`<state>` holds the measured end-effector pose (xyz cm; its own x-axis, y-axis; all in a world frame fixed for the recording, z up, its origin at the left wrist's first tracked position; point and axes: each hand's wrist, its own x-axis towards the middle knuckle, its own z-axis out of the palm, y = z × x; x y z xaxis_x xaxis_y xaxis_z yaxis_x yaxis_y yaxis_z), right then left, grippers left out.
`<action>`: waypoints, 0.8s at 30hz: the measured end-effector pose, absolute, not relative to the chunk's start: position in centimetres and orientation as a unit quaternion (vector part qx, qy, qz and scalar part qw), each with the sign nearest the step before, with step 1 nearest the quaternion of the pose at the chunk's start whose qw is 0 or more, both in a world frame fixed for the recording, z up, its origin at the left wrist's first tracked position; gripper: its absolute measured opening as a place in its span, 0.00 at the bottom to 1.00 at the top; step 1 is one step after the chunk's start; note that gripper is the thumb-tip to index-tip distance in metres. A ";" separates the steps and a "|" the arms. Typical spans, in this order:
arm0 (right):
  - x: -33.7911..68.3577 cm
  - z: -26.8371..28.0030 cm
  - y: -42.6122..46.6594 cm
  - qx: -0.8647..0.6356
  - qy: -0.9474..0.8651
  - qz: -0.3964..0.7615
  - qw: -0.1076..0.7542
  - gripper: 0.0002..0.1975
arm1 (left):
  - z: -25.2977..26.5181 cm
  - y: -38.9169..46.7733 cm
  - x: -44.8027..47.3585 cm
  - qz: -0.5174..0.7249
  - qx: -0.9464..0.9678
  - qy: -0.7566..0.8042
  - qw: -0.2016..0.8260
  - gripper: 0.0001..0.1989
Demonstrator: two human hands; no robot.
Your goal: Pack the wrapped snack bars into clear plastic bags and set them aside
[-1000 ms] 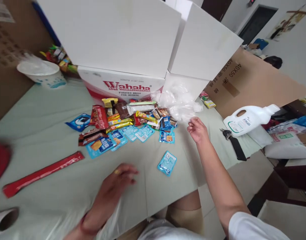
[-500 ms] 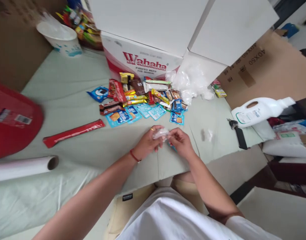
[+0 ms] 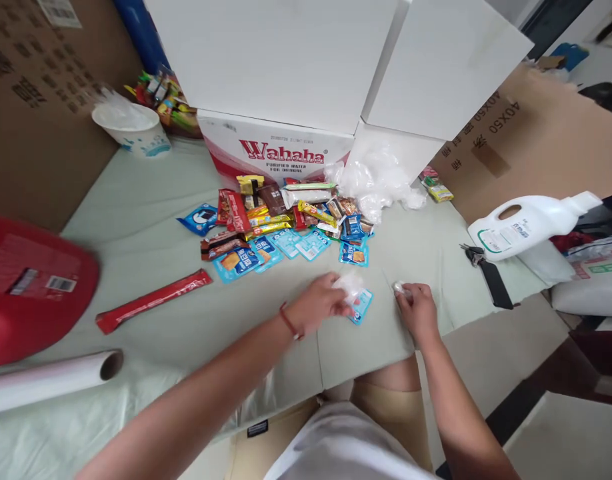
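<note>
My left hand [image 3: 320, 303] is closed around a crumpled clear plastic bag [image 3: 350, 285], which bulges out past the fingertips. Partly behind that bag, a light blue snack packet [image 3: 363, 308] lies flat on the cloth. Apart from it, to the right, my right hand [image 3: 419, 313] pinches a small crumpled piece of clear plastic [image 3: 400, 289] just at the table surface. Beyond both hands is a pile of wrapped snacks, with a blue cracker packet [image 3: 354, 253] at its near right and a red-wrapped bar [image 3: 231, 212] at its left.
A long red packet [image 3: 156, 301] and a white roll [image 3: 51, 380] lie on the left, near a red bucket-like object [image 3: 36, 287]. At the back stand a Wahaha carton [image 3: 281, 150] and clear plastic bags [image 3: 376, 177]. On the right are a white jug [image 3: 521, 230] and keys [image 3: 472, 255].
My hands have parted. The right moved rightward to the small plastic piece on the table; the left keeps the plastic bag. The light blue packet beneath is now uncovered, and the view has shifted.
</note>
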<state>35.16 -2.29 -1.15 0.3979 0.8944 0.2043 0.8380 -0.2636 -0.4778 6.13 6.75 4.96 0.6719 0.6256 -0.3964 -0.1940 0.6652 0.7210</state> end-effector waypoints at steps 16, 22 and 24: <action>26.2 3.0 -3.4 -0.575 -0.357 0.510 0.531 0.16 | 3.1 4.4 4.1 0.279 0.468 0.332 0.770 0.34; 21.8 4.6 -3.1 -0.593 -0.586 0.329 0.443 0.14 | 1.4 6.8 3.1 0.367 0.381 0.332 0.781 0.23; 21.9 4.5 -4.0 -0.582 -0.682 0.242 0.371 0.13 | 1.0 8.2 1.8 0.442 0.306 0.340 0.772 0.20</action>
